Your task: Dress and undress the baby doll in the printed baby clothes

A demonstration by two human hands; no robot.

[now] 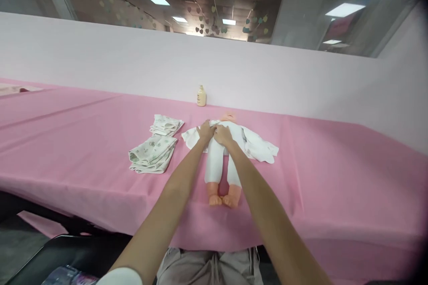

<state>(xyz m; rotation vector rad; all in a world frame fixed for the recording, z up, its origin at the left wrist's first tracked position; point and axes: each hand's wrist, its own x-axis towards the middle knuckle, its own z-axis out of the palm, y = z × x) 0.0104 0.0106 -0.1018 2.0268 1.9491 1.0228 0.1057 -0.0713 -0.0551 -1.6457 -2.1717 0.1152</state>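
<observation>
A baby doll point(220, 167) in white clothes lies on its back on the pink tablecloth point(83, 160), feet towards me. Its white jacket point(259, 147) is spread open to both sides. My left hand point(205, 131) and my right hand point(223, 134) rest side by side on the doll's belly, fingers curled and pinching the white cloth there. The doll's head point(228, 117) peeks out beyond my hands.
Two folded patterned cloths point(152, 153) point(165, 124) lie left of the doll. A small cream pump bottle point(201, 96) stands at the table's far edge against a pale pink wall. A dark chair point(67, 254) sits below the front edge at left.
</observation>
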